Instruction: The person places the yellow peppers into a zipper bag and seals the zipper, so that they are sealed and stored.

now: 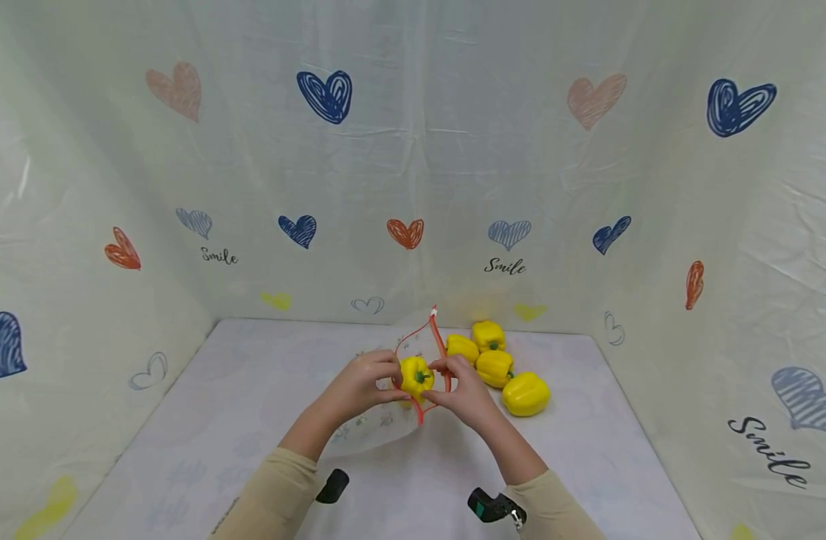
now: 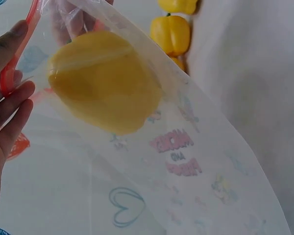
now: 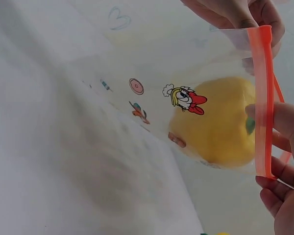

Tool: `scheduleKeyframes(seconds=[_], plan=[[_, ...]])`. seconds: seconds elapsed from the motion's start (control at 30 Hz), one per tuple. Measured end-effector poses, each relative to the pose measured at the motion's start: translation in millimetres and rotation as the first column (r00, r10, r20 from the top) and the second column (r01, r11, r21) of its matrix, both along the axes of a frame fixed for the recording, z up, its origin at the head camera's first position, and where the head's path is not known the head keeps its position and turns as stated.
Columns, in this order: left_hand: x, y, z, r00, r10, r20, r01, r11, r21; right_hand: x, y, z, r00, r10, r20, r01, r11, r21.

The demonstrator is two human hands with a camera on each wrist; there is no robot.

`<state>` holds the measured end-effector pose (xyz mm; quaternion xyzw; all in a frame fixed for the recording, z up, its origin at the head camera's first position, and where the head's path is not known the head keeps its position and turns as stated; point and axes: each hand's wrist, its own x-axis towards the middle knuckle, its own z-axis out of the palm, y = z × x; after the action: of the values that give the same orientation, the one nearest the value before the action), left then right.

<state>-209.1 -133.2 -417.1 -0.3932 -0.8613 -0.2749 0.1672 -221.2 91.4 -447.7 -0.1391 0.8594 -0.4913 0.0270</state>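
A clear zip bag [image 1: 379, 431] with red-orange zip edges and printed cartoon figures is held with its mouth spread, facing the head camera. Just inside the mouth is a yellow bell pepper [image 1: 413, 377], its green stem [image 3: 250, 125] toward the opening. My left hand [image 1: 372, 379] pinches the left side of the mouth by the red zip edge [image 2: 19, 56]. On the other side my right hand [image 1: 461, 386] holds the orange zip edge [image 3: 263, 98], one fingertip reaching inside, at the pepper near its stem. Plastic blurs the pepper's body in both wrist views.
Several more yellow bell peppers [image 1: 495, 368] lie grouped on the white table [image 1: 250, 390], behind and right of the bag. Curtains [image 1: 413, 150] printed with hearts enclose the table at the back and sides.
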Motion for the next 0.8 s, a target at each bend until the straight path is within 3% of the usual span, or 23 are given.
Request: scheduleKeyframes(seconds=[0.37,0.53,0.8], plan=[[0.1,1.8,-0.1,1.0,0.017,0.013,-0.017,0.999,-0.039,1.8,15.5,-6.3,0.999,-0.031,-0.039,0.03,0.999,-0.043],[0.0,1.9,-1.2,1.0,0.01,0.017,-0.01,1.0,-0.029,0.1,31.2,-8.3,0.994,-0.093,-0.052,0.088,0.992,-0.09],[0.4,2.1,-1.9,0.999,0.009,0.044,-0.008,1.0,-0.019,-5.0,67.3,-18.9,0.981,-0.194,-0.027,0.193,0.98,-0.051]])
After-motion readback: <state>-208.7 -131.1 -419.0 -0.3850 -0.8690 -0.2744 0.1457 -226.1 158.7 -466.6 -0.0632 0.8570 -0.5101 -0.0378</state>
